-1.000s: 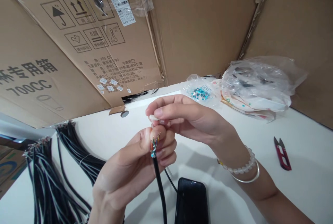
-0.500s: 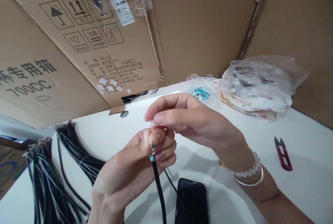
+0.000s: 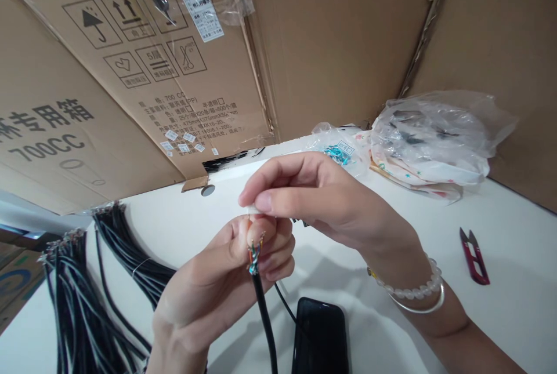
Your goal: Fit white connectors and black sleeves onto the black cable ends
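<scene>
My left hand (image 3: pixel 217 269) is shut around a black cable (image 3: pixel 263 319), which runs down past the palm. At the cable's stripped end, thin coloured wires (image 3: pixel 256 255) fan out beside my left thumb. My right hand (image 3: pixel 322 200) pinches a small white plastic part (image 3: pixel 251 209) between thumb and fingertips, just above those wire tips. Most of that part is hidden by my fingers. I cannot tell whether the wires touch it.
Bundles of black cables (image 3: pixel 126 252) lie on the white table (image 3: pixel 513 281) at left. Red-handled thread snips (image 3: pixel 474 257) lie at right, a black phone (image 3: pixel 321 336) at front, and plastic bags (image 3: pixel 429 136) at back. Cardboard sheets (image 3: pixel 139 66) stand behind.
My right hand has shifted left and down, bringing the white part closer over the wire tips. More of that part is now hidden by my fingers. My left hand has barely moved.
</scene>
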